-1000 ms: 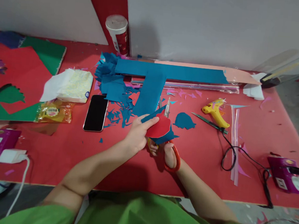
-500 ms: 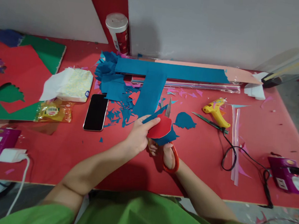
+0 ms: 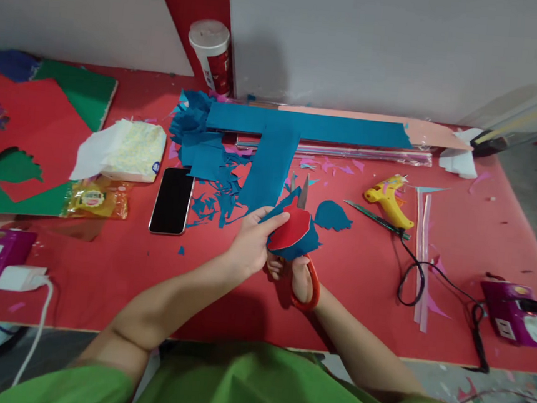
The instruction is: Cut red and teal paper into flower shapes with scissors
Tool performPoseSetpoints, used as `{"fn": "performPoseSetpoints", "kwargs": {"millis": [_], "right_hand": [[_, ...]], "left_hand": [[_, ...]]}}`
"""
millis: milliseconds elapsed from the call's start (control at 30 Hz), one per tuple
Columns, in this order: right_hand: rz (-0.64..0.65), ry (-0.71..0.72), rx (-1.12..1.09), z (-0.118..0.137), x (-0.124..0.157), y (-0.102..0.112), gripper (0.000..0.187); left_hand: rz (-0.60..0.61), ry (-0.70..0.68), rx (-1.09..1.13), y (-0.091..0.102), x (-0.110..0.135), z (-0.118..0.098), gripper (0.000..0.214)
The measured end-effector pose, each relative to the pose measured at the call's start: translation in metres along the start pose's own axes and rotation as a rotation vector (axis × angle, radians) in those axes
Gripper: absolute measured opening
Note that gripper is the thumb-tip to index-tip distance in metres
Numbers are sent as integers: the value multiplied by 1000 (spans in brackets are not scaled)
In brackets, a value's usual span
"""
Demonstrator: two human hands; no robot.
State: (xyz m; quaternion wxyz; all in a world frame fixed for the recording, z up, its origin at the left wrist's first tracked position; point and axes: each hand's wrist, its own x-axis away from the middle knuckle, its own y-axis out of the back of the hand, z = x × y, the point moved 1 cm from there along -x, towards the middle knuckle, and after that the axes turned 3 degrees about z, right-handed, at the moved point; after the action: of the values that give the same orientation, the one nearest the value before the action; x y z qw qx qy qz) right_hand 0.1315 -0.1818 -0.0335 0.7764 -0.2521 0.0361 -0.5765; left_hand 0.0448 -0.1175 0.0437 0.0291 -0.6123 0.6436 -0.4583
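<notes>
My left hand pinches a red paper shape laid over a blue paper piece, just above the red table. My right hand is closed through the orange handles of a pair of scissors. The scissor blades point away from me and stick out past the papers' far edge. A cut-out blue shape lies flat just right of the blades.
Long blue paper strips and blue scraps lie behind my hands. A black phone, tissue pack and cup are left; a yellow glue gun with cable, clear strips and a purple power strip are right.
The papers have turned slightly in my left hand and more blue shows beneath the red shape. The scissors have closed in a little; both hands stay in place.
</notes>
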Motion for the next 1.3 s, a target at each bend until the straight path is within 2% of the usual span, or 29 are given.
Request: {"fn": "performPoseSetpoints", "kwargs": {"millis": [433, 867, 1300], "right_hand": [[7, 37, -7, -1, 0, 1, 64], [-19, -16, -11, 8, 0, -3, 67], [-11, -8, 92, 17, 0, -8, 67]], "left_hand": [[28, 5, -25, -1, 0, 1, 31], [29, -1, 13, -1, 1, 2, 33], [35, -16, 15, 0, -2, 3, 31]]}}
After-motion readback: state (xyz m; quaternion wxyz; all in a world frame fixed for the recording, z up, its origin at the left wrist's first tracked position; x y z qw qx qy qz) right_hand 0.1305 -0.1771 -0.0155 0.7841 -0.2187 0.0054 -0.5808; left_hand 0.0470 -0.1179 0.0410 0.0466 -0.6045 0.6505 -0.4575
